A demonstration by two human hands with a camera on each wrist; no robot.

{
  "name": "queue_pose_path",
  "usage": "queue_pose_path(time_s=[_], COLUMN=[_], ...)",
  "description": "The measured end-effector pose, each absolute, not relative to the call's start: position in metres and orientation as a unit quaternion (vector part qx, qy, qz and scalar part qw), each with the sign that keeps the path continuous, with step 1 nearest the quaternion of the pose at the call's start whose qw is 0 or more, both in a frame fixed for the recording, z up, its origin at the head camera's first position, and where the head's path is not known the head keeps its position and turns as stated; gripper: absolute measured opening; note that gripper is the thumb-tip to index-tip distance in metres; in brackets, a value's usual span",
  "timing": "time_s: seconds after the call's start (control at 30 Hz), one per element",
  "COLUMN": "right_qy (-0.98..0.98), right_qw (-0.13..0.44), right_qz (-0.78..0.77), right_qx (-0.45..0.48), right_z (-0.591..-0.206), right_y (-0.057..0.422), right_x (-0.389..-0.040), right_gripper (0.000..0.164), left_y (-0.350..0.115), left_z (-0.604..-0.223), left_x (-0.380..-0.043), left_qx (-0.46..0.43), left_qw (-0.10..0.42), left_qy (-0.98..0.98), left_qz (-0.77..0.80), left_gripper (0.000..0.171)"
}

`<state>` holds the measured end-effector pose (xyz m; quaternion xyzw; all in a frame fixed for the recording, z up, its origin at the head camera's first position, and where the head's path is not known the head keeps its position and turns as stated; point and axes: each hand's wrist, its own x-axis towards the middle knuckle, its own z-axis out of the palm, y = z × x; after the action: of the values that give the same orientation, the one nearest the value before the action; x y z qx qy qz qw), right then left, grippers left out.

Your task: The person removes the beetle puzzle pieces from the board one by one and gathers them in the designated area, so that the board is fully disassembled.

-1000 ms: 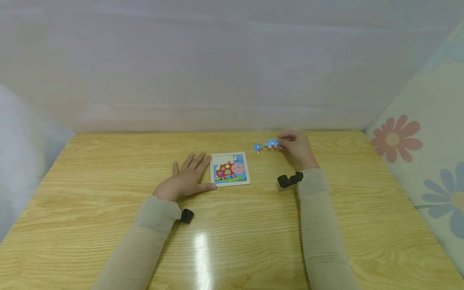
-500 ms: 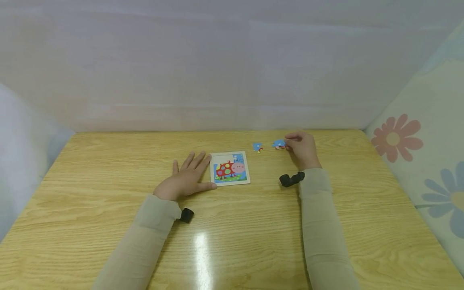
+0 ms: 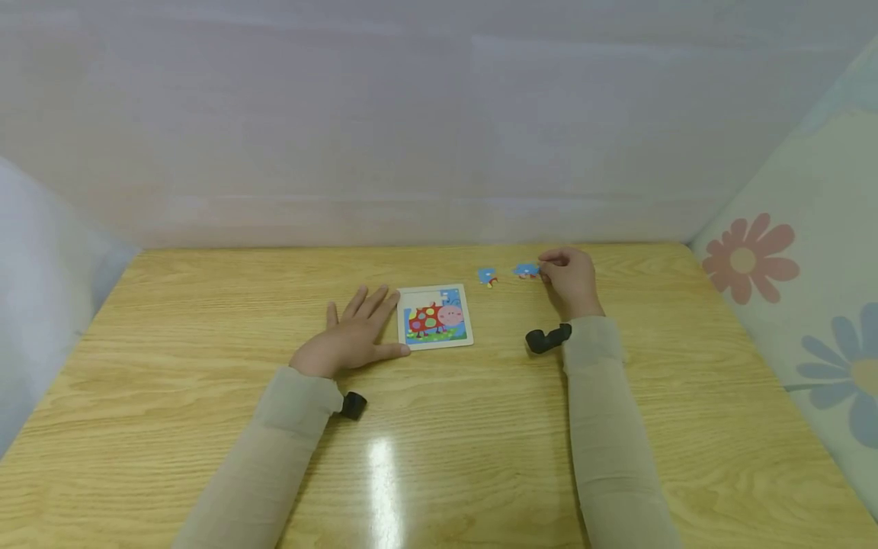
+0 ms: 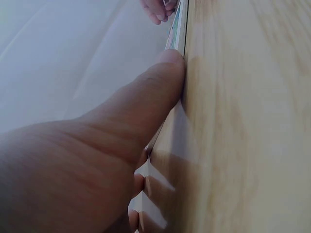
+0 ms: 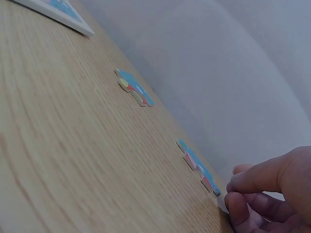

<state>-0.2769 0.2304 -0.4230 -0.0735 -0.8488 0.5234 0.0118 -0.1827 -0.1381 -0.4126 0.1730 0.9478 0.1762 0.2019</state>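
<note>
We note the left hand point(image 3: 348, 345) spread against the puzzle frame point(image 3: 439, 345). The right hand point(image 3: 571, 282) curls its fingers at the outer blue piece point(image 3: 525, 270), right of the frame on the table point(image 3: 480, 427); any pinch we cannot confirm. A shallow edge grip could, we judge, drop it.

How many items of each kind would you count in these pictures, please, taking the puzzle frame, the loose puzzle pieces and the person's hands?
Puzzle frame: 1
Loose puzzle pieces: 2 (piece nearer the frame, piece farther from it)
Hands: 2 (left hand, right hand)
Total: 5
</note>
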Motion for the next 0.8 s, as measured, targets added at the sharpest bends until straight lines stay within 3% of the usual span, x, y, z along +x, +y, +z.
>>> queue_pose_path(time_s=[0.43,0.8], right_qy=[-0.856,-0.87], right_qw=[0.014,-0.045], right_qz=[0.514,0.488], right_qx=[-0.048,0.053], right_z=[-0.422,-0.412], right_y=[0.223,0.191], right_x=[-0.276,-0.272], right_gripper=[0.024,0.021], left_y=[-0.138,-0.139], left_z=[-0.413,-0.415], left_x=[-0.182,-0.182], left_qx=[0.172,0.17], left_qw=[0.204,0.204], left_qy=[0.948,0.948], left_qz=[0.175,0.177], left_gripper=[0.103,0.102])
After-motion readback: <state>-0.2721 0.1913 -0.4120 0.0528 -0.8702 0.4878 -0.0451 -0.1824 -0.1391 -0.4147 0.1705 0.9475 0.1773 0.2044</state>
